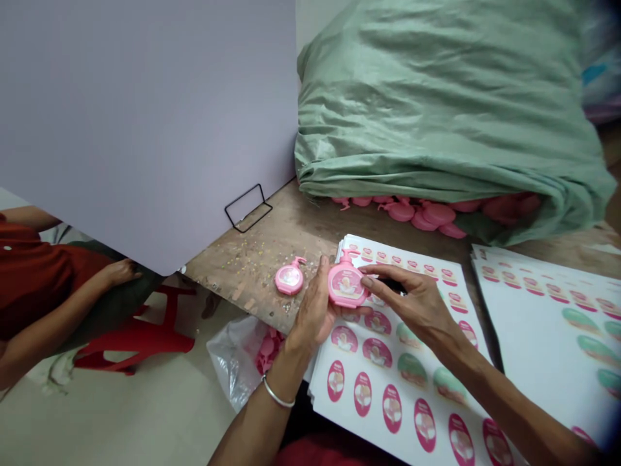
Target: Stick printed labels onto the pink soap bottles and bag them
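Note:
A small pink toy pump bottle with a printed picture label on its front rests in my left hand. The left thumb stands along its left side, and the fingers pass beneath it. My right hand has thumb and index finger closed together at the right edge of the bottle, touching it by the label. Both hands are above a stack of sticker sheets printed with pink oval and green labels. Left of my hands, a second labelled pink pump bottle lies on the wooden table.
A large green cloth sack lies at the back, with pink bottles showing at its mouth. More sheets lie to the right. A grey panel, black wire stand, plastic bag, red stool and another person's arm are left.

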### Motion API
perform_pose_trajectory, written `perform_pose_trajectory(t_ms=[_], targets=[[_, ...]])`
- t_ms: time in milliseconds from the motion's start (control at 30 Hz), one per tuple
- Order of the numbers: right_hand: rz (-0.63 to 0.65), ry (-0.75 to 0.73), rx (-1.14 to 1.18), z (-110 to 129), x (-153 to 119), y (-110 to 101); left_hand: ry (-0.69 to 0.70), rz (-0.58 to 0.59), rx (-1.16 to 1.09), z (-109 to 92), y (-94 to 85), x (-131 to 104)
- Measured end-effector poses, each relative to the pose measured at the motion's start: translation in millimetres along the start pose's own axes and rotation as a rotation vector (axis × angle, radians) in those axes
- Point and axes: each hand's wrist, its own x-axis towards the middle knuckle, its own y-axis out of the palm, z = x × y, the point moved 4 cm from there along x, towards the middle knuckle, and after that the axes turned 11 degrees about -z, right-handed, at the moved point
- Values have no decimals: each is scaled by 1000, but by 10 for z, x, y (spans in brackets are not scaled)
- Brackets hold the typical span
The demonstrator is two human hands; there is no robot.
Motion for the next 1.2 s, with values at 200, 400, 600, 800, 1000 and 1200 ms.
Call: perform_pose_trajectory(t_ms=[200,400,600,800,1000,1200], targets=[[-1,20,4,3,6,-13,-3,-21,-3,-12,17,-31],[16,-22,-20,-7,23,-21,-30,-28,-2,-6,25,-22],[12,-22,-15,-7,19,-28,-7,43,43,-44,59,-57],[3,-10,-30,-13,-2,-14,58,112,127,-49,83,-93],[-183,-262,-510,86,6,-117,154,-37,186,-3,3,-67],[-62,-55,-199,-17,-29,164,329,-252,289,-110,-7,-164]])
